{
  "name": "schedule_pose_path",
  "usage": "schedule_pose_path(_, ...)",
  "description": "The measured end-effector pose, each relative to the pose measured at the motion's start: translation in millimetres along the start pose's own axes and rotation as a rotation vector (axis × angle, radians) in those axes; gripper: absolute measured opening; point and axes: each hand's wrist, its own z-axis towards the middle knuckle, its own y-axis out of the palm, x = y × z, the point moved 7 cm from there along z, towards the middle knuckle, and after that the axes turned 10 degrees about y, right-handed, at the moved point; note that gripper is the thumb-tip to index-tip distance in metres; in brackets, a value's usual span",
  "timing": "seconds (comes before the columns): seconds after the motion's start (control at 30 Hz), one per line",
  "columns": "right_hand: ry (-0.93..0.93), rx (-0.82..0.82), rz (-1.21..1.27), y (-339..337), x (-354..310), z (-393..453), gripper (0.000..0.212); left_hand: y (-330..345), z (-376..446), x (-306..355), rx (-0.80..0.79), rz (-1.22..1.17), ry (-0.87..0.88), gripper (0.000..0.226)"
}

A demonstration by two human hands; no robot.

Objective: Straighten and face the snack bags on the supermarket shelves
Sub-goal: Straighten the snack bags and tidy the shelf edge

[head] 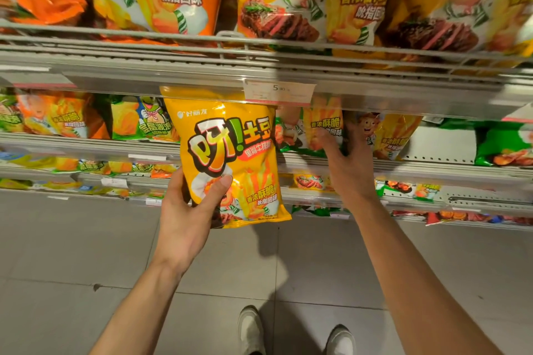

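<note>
now the left hand (187, 207) grips a yellow bag (230, 158) by its lower edge, thumb across the front, keeping it upright and off the shelf, likely to free up room. the right hand (350, 158), fingers spread and loose, reaches into the row (323, 130) behind, seemingly to push those bags straight. above, the shelf lip (173, 78) carries a price tag (279, 92); below, grey floor (57, 253).

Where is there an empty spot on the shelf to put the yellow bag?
A bare stretch of shelf back panel shows between the yellow-orange bag by the right hand and the green bag. Left of the held yellow bag, gripped by the left hand, that shelf is packed.
</note>
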Motion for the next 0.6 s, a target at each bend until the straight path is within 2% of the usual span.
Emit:
schedule_pose_path(0.33,0.136,-0.028,0.012,-38.6,50.7,-50.1,0.03,-5.3,1.8,-1.3,0.013,-0.033,0.013,0.048)
schedule_pose_path(0.6,0.19,0.016,-0.021,-101.2,81.8,-75.7,0.019,36.2,14.1,11.9,-0.069,0.02,0.113,0.03)
